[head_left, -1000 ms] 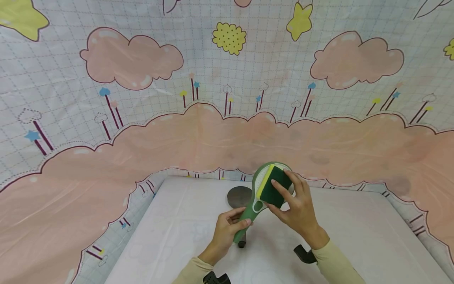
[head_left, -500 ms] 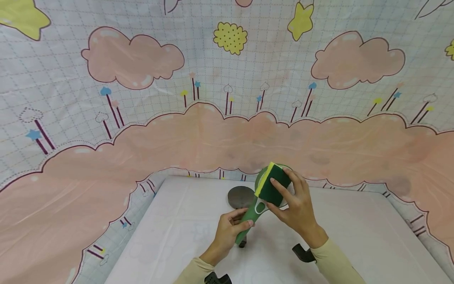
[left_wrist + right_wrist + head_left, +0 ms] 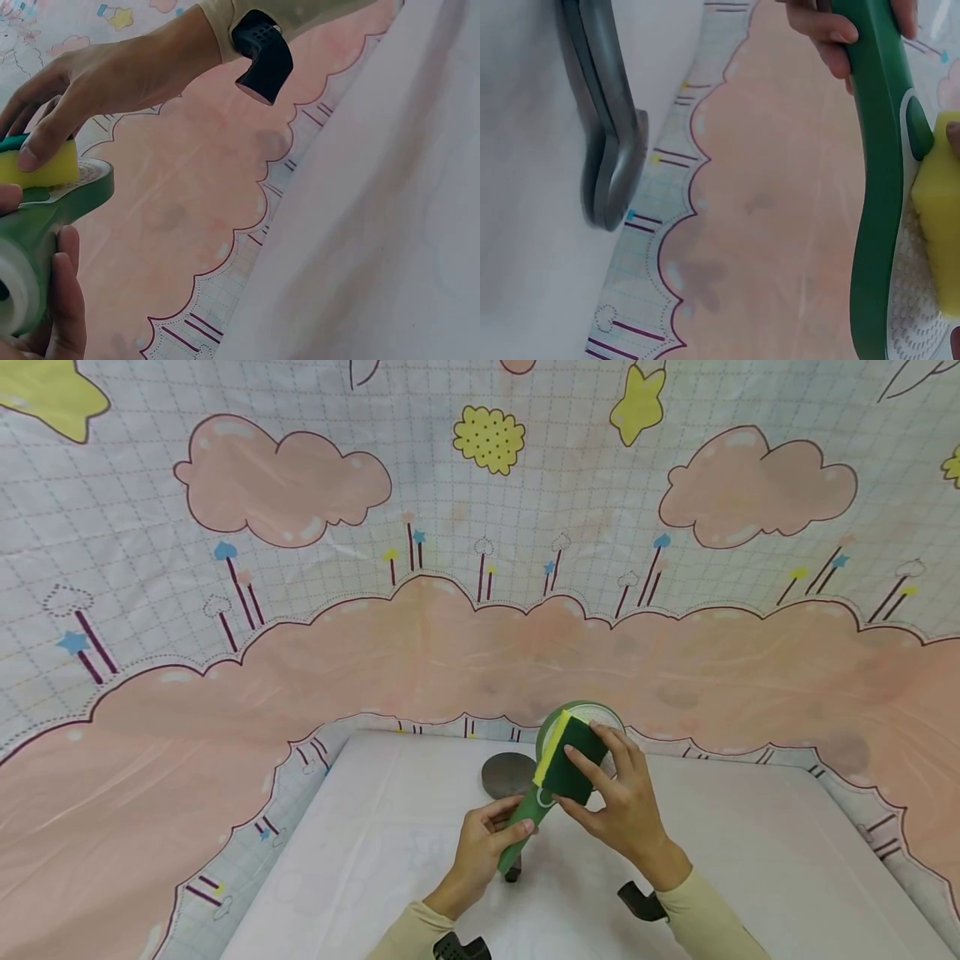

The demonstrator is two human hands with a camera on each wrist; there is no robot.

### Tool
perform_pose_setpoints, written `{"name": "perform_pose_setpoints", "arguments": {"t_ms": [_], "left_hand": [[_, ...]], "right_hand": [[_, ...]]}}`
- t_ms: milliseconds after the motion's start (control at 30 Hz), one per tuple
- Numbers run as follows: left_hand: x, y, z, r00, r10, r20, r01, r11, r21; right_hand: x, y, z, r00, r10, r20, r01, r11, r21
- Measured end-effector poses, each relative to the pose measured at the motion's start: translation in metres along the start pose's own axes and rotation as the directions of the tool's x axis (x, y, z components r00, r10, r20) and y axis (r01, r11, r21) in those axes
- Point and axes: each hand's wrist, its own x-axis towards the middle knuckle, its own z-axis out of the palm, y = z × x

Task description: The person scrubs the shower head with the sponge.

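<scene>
The left hand (image 3: 476,852) grips the handle of a green shower head (image 3: 525,818), holding it up above the table with its white nozzle face showing. A yellow sponge with a dark green scouring side (image 3: 573,762) is pinched between the fingers and thumb of the right hand (image 3: 626,802). The sponge's yellow side (image 3: 937,217) lies against the white nozzle face (image 3: 915,300) in the right wrist view. From the left wrist view, the right hand (image 3: 112,79) presses the sponge (image 3: 52,166) on the shower head (image 3: 97,187) from above.
A dark grey shower head (image 3: 507,775) lies on the white table (image 3: 360,843) behind the left hand, its handle end below the green handle. A patterned pink and white cloth (image 3: 450,652) hangs behind the table. Black wrist devices (image 3: 642,902) sit at both wrists.
The right hand has slid the sponge down and to the left toward the handle, uncovering more of the round head's upper right part. The left hand's grip is much the same.
</scene>
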Motion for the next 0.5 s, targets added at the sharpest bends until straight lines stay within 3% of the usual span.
{"name": "perform_pose_setpoints", "arguments": {"t_ms": [500], "left_hand": [[0.001, 0.003, 0.000, 0.998, -0.016, -0.055, 0.014, 0.999, -0.034]], "right_hand": [[-0.013, -0.006, 0.001, 0.999, 0.044, 0.013, -0.044, 0.999, 0.011]]}}
